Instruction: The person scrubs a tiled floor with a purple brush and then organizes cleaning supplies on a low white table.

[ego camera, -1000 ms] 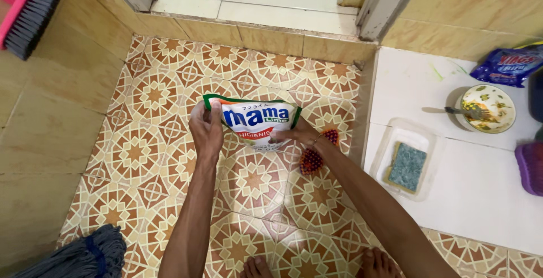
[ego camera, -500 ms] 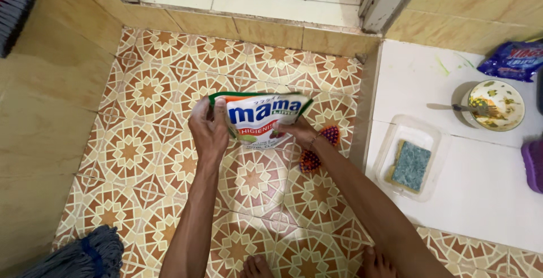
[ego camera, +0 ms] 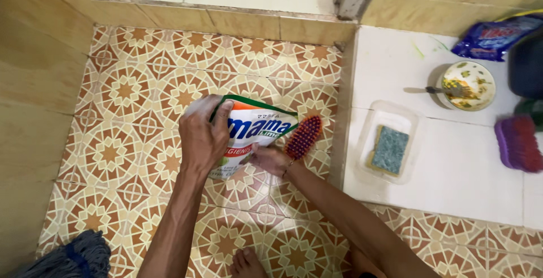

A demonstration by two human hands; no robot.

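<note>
Both of my hands hold a white soap refill pouch [ego camera: 257,128] with a green and orange top over the patterned floor tiles. My left hand [ego camera: 203,139] wraps over the pouch's upper left corner, hiding part of it. My right hand [ego camera: 270,158] pinches its lower right part from below. A red scrubbing brush [ego camera: 304,136] lies on the floor just right of the pouch, close to my right hand.
A raised white tiled ledge [ego camera: 458,165] on the right bears a clear tray with a blue-green sponge [ego camera: 389,149], a dirty bowl with a spoon [ego camera: 466,84], a blue packet [ego camera: 493,35] and a purple brush [ego camera: 517,142]. A grey mop head [ego camera: 73,255] lies bottom left. My toes [ego camera: 246,264] show below.
The pouch has tilted and dropped lower, with my left hand closing further over its top. My right hand slid down under it. The view shifted, uncovering more of the red brush.
</note>
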